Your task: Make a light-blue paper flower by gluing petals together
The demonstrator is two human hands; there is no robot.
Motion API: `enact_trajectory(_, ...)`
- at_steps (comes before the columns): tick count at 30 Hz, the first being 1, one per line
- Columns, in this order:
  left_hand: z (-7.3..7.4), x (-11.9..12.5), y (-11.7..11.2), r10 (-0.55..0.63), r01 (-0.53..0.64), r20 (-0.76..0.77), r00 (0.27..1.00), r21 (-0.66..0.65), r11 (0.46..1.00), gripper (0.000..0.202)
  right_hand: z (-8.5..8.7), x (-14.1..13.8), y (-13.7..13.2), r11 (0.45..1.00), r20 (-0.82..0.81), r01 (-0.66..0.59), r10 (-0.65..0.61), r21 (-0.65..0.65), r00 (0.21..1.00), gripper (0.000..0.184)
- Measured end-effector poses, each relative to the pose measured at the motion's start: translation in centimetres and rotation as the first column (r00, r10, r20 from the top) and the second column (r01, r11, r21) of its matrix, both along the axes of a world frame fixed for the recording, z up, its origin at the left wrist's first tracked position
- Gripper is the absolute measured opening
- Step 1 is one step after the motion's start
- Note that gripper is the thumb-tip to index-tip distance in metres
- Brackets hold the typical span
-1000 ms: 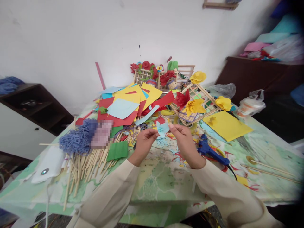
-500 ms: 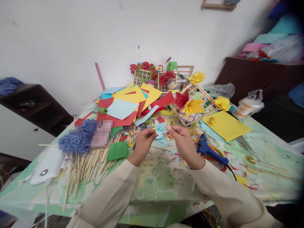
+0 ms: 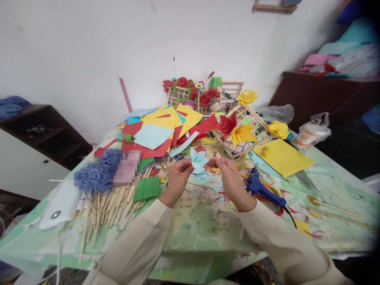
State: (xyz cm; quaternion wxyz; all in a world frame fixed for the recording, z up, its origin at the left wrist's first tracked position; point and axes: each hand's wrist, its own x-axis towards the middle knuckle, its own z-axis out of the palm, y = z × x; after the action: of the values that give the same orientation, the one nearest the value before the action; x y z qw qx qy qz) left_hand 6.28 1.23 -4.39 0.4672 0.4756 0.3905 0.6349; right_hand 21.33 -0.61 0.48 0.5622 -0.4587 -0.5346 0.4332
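Observation:
A light blue paper flower (image 3: pixel 196 158) with pointed petals is held up over the middle of the table. My left hand (image 3: pixel 177 178) pinches its left side between thumb and fingers. At the flower's right petal are the fingertips of my right hand (image 3: pixel 233 180), closed at the edge, with the thumb lying further back along the fingers. Below the flower, several light blue paper scraps (image 3: pixel 204 179) lie scattered. To the right of my right hand rests a blue hot glue gun (image 3: pixel 263 188) with a black cord.
Bamboo sticks (image 3: pixel 109 209), blue yarn (image 3: pixel 95 172) and green crepe paper (image 3: pixel 147 189) lie left. Coloured paper sheets (image 3: pixel 154 135) are piled behind. A stick frame with yellow flowers (image 3: pixel 242 133), yellow paper (image 3: pixel 285 158) and a bagged cup (image 3: pixel 310 132) stand or lie right.
The flower has shifted slightly left and turned a little. My right thumb has slid back from the petal, and my right hand has moved slightly right.

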Motion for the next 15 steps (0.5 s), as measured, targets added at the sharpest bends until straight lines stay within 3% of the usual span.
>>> enact_trajectory(5, -0.1, -0.2, 0.2, 0.104, -0.104, 0.029, 0.994, 0.003, 0.995, 0.023, -0.7, 0.1, -0.2, 0.999, 0.019, -0.021, 0.022, -0.048, 1.000, 0.053)
enact_trajectory(11, -0.1, -0.2, 0.2, 0.117, -0.118, 0.050, 0.992, 0.007, 0.993, 0.019, -1.2, 0.0, -0.6, 0.994, 0.081, -0.103, 0.104, -0.026, 0.991, 0.033)
enact_trajectory(15, 0.1, -0.5, 0.5, 0.138, -0.139, 0.053, 0.989, 0.008, 0.990, 0.020, -1.4, -0.1, -0.8, 0.988, 0.142, -0.141, 0.148, -0.057, 0.979, 0.031)
